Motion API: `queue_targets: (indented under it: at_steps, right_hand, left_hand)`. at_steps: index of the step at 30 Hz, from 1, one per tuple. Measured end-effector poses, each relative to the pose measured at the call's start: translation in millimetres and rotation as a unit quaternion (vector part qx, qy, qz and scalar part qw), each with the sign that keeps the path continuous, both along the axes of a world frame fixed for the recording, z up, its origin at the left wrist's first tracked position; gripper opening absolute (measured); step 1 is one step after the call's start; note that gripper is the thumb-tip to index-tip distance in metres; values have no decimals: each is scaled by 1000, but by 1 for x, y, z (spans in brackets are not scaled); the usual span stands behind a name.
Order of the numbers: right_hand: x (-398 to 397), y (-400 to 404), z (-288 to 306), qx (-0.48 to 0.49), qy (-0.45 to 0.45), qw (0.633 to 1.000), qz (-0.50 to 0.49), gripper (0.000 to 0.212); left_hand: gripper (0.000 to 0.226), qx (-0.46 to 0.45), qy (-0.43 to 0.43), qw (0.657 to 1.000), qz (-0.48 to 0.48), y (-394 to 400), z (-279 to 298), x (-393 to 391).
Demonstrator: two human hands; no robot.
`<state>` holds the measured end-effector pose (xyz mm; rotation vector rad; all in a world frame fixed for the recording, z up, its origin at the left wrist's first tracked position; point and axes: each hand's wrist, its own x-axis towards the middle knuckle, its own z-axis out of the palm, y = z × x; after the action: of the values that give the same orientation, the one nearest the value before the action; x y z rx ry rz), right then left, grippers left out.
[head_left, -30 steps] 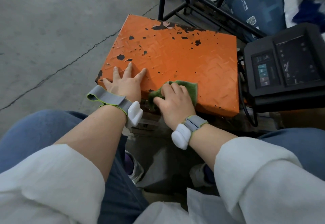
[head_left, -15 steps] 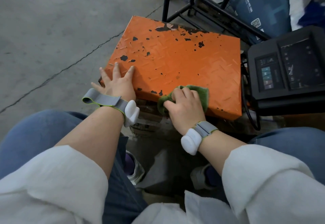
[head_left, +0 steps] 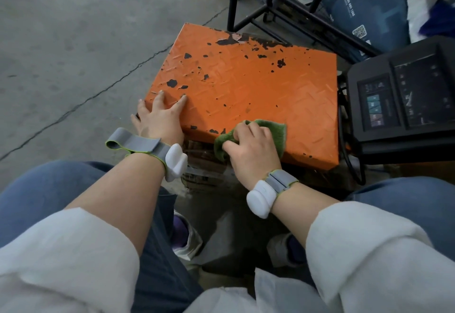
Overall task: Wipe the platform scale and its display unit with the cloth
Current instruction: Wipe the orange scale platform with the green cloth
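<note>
Green cloth (head_left: 269, 132) lies under the right hand (head_left: 251, 149), gripped in curled fingers at the near edge of the orange scale (head_left: 246, 86). Left hand (head_left: 160, 116) flat, fingers spread, on the near-left corner.

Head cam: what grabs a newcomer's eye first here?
The orange platform scale fills the centre of the view, its paint chipped to black along the far edge. At its near edge the right hand grips a green cloth against the plate, while the left hand rests flat on the near left corner. To the right sits the black display unit, not touched by either hand.
</note>
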<state>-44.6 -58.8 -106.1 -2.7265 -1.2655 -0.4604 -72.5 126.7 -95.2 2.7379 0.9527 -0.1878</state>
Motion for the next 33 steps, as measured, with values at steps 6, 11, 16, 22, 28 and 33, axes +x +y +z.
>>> queue_targets:
  at_steps: [6,11,16,22,28,33]
  right_hand:
    - [-1,19,5,-1,26,999,27,30]
    - [2,-18,-2,-6,-6,1000,8,12]
    - [-2,3,0,8,-3,1000,-1,13]
    - [-3,30,7,-7,37,999,10,26]
    - [-5,22,8,21,97,995,-20,25]
    - [-1,16,27,24,218,975,-17,40]
  left_hand:
    - [75,-12,1,1000,-14,5,3,-2]
    - [74,-3,5,1000,-12,4,3,-2]
    - [74,-14,18,1000,-11,1,5,-1]
    - [56,11,-37,999,9,-11,19,-7]
    - [30,-165,-57,984,21,-46,28,-31]
    - [33,-356,-94,923,111,-64,21,-28]
